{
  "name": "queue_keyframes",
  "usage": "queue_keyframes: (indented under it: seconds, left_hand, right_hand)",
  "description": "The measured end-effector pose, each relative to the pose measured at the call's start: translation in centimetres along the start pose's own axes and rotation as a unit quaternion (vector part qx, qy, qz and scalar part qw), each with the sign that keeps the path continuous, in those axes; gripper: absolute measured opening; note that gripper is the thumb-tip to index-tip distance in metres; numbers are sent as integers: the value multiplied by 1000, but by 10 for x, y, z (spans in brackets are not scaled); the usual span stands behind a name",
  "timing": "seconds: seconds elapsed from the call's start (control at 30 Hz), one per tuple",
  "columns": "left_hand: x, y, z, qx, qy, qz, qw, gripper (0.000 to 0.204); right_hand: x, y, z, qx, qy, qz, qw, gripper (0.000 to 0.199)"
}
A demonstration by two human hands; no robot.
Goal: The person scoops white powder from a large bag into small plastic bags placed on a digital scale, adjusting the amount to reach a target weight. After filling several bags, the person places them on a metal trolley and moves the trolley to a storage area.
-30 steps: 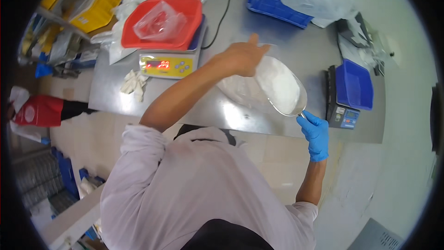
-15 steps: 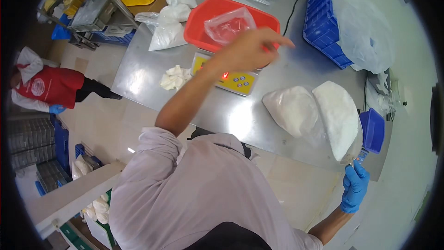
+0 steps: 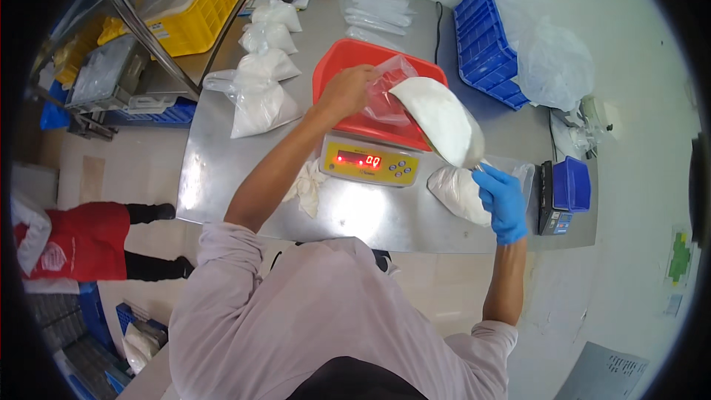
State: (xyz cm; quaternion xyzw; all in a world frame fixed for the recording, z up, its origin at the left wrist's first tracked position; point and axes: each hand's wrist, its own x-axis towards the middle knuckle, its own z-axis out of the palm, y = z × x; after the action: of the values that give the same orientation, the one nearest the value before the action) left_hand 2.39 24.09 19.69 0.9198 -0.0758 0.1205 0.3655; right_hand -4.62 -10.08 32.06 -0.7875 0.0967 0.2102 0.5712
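My bare left hand point(image 3: 349, 92) pinches the edge of a clear plastic bag point(image 3: 386, 100) that sits in a red tray point(image 3: 326, 59). The tray rests on a yellow-fronted weighing scale point(image 3: 370, 161) with a lit red display. In a blue glove, my right hand point(image 3: 501, 200) grips the handle of a large scoop point(image 3: 475, 144) heaped with white powder point(image 3: 437, 112). The scoop is tilted, its tip at the bag's mouth over the tray. Below the scoop lies a clear bag of white powder point(image 3: 455, 192), partly hidden by it and the glove.
Several filled powder bags point(image 3: 266, 107) line the table's left side. Flat empty bags point(image 3: 378, 11) lie at the back. A blue crate point(image 3: 485, 41) with plastic sheeting stands back right, a small blue bin point(image 3: 572, 184) right. A crumpled cloth point(image 3: 305, 189) lies by the scale. A person in red point(image 3: 81, 241) stands left.
My right hand has brought the loaded scoop leftward from the table's right side to the bag in the tray. My left hand has moved left and taken hold of the bag's edge.
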Motion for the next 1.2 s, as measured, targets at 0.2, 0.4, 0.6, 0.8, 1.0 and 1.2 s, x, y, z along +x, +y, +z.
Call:
queue_keyframes:
  seconds: [0.2,0.4,0.6,0.8,1.0,1.2]
  left_hand:
    - [-1,36,-4,-75,2,19,997,55]
    - [15,45,-6,-227,-14,-47,973,54]
    - [-2,-6,-13,-148,55,-70,985,50]
    - [-44,-9,-32,-252,83,-14,964,36]
    - [-125,46,-9,-333,-145,-137,922,42]
    - [-133,116,183,-316,-203,-92,922,115]
  right_hand:
    - [59,-45,28,-204,-16,-68,976,33]
    - [82,-122,35,-539,-62,-187,819,32]
    - [21,-170,30,-493,-59,-187,848,27]
    - [-59,-138,-58,-319,66,-64,943,33]
    - [-146,-81,-163,-365,250,-99,891,33]
    - [-107,-23,-234,-500,101,-32,860,32]
